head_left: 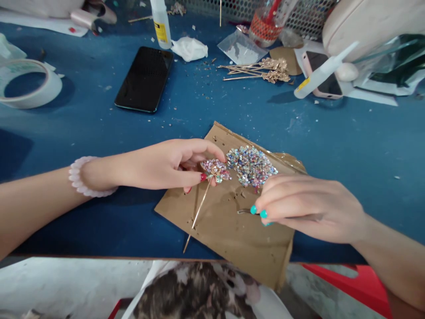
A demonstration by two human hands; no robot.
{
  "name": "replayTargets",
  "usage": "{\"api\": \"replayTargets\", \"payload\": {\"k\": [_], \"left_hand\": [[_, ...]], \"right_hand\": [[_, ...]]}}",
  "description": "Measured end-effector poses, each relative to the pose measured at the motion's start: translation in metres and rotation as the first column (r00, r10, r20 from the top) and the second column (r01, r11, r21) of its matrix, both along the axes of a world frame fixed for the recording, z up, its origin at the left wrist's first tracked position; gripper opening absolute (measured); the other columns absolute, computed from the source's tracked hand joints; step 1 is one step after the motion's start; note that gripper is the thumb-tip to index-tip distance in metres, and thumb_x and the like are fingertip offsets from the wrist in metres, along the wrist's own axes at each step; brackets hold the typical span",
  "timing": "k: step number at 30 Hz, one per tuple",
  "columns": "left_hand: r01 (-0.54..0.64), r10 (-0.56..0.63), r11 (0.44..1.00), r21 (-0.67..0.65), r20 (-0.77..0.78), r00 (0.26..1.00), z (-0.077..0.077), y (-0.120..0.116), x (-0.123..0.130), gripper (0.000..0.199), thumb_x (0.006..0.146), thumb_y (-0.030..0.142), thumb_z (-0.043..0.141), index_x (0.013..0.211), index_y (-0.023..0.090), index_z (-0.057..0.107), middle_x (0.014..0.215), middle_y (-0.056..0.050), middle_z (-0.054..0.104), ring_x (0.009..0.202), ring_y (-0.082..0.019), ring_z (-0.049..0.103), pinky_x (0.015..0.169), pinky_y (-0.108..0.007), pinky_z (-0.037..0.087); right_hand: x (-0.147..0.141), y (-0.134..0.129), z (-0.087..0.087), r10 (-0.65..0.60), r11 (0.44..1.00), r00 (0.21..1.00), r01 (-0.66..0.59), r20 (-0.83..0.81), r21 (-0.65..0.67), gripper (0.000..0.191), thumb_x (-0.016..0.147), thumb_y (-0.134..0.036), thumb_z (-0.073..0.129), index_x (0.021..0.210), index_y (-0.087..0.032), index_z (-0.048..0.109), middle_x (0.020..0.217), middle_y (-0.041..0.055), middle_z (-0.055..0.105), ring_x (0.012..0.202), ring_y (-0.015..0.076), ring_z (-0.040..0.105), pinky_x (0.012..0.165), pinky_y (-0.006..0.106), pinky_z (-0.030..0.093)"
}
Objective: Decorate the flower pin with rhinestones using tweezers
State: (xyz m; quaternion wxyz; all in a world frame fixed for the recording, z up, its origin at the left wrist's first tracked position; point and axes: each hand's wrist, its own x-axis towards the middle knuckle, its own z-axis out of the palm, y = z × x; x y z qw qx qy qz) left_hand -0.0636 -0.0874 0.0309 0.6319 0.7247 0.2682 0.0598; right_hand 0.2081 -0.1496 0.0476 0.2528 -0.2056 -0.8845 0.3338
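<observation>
Gem-studded pin (215, 170) is in the left hand (159, 164), its decorated head over the cardboard (245, 248) and right beside the gem heap (250, 164), its stem slanting down past the board's edge towards the near rim of the blue table (99, 128). The biggest risk looks to be the cardboard itself: one corner juts out beyond that rim, so a nudge from the lap or a forearm could tip or slide it and spill the loose stones. Next comes the pin's long stem, which sticks out well past the fingers; if a sleeve or the board's edge caught it, the head could twist in the grip. The left thumb and forefinger pinch that head at its edges, the other fingers curled behind, so too firm a squeeze might shift any stones not firmly fixed, and any wet glue could stick to the skin. The right hand (308, 206) is low beside the heap, its thumb and fingers closed together on a slim metal tool (245, 212) whose tip points left, over bare board; whether a stone sits at that tip I cannot tell. Because the knuckles are so near the heap, a careless sweep could scatter it. Smallest of all, a single stone could slip from a fine tip or land crooked, and dark crumbs on the board could cling to anything tacky.
</observation>
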Motion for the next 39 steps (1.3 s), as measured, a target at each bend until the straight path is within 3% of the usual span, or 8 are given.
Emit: {"api": "replayTargets", "payload": {"k": [12, 17, 21, 28, 35, 39], "left_hand": [[0.001, -0.001, 1.0, -0.018, -0.004, 1.0, 0.003, -0.001, 0.0, 0.036, 0.087, 0.015, 0.052, 0.122, 0.022, 0.048, 0.102, -0.002, 0.068, 0.076, -0.009, 0.063, 0.058, -0.015, 0.046], [0.012, -0.011, 0.997, -0.076, 0.01, 1.0, 0.003, 0.0, 0.002, 0.034, 0.089, 0.016, 0.05, 0.122, 0.021, 0.046, 0.102, -0.003, 0.069, 0.064, -0.007, 0.059, 0.057, -0.016, 0.047], [0.007, -0.003, 0.995, -0.099, 0.041, 0.999, 0.002, 0.0, 0.003, 0.032, 0.088, 0.015, 0.05, 0.12, 0.02, 0.046, 0.104, -0.004, 0.068, 0.072, -0.009, 0.063, 0.059, -0.018, 0.049], [0.032, -0.024, 0.995, -0.098, 0.075, 0.997, 0.005, -0.002, 0.005, 0.036, 0.085, 0.009, 0.046, 0.12, 0.018, 0.046, 0.101, -0.003, 0.065, 0.073, -0.009, 0.059, 0.059, -0.017, 0.049], [0.032, -0.017, 0.991, -0.129, 0.109, 0.994, 0.004, -0.003, 0.002, 0.038, 0.084, 0.008, 0.043, 0.122, 0.016, 0.044, 0.105, -0.006, 0.065, 0.087, -0.013, 0.061, 0.059, -0.018, 0.049], [-0.009, 0.024, 0.987, -0.162, 0.095, 0.995, 0.001, -0.002, 0.004, 0.037, 0.082, 0.01, 0.048, 0.117, 0.02, 0.047, 0.103, -0.003, 0.068, 0.088, -0.013, 0.065, 0.06, -0.017, 0.048]], "right_hand": [[0.0, 0.002, 0.0, -0.022, 1.0, 0.997, 0.021, -0.07, -0.015, 0.007, 0.092, -0.013, 0.058, 0.091, -0.015, 0.064, 0.084, 0.0053, 0.073, 0.08, 0.0108, 0.069, 0.08, 0.025, 0.056], [-0.006, 0.003, -0.002, -0.16, 0.987, 0.963, 0.162, -0.218, -0.007, 0.02, 0.083, -0.002, 0.063, 0.094, -0.018, 0.065, 0.085, 0.0028, 0.072, 0.082, 0.0139, 0.069, 0.078, 0.029, 0.058], [-0.019, 0.008, -0.002, -0.285, 0.945, 0.904, 0.32, -0.318, 0.064, 0.024, 0.079, -0.003, 0.067, 0.094, -0.022, 0.067, 0.084, 0.0004, 0.072, 0.079, 0.0149, 0.069, 0.076, 0.032, 0.059], [-0.04, 0.026, 0.0, -0.173, 0.966, 0.951, 0.214, -0.255, 0.143, 0.032, 0.078, 0.007, 0.062, 0.094, -0.021, 0.064, 0.084, 0.0006, 0.071, 0.082, 0.013, 0.068, 0.074, 0.028, 0.057], [-0.041, 0.026, -0.001, -0.145, 0.958, 0.976, 0.181, -0.165, 0.224, 0.023, 0.083, -0.001, 0.063, 0.093, -0.022, 0.063, 0.088, 0.0012, 0.073, 0.084, 0.0133, 0.07, 0.083, 0.03, 0.057], [-0.04, 0.026, -0.002, -0.129, 0.954, 0.979, 0.166, -0.155, 0.25, 0.023, 0.084, -0.005, 0.062, 0.096, -0.025, 0.064, 0.089, -0.0001, 0.073, 0.082, 0.0137, 0.071, 0.08, 0.029, 0.058]]}}
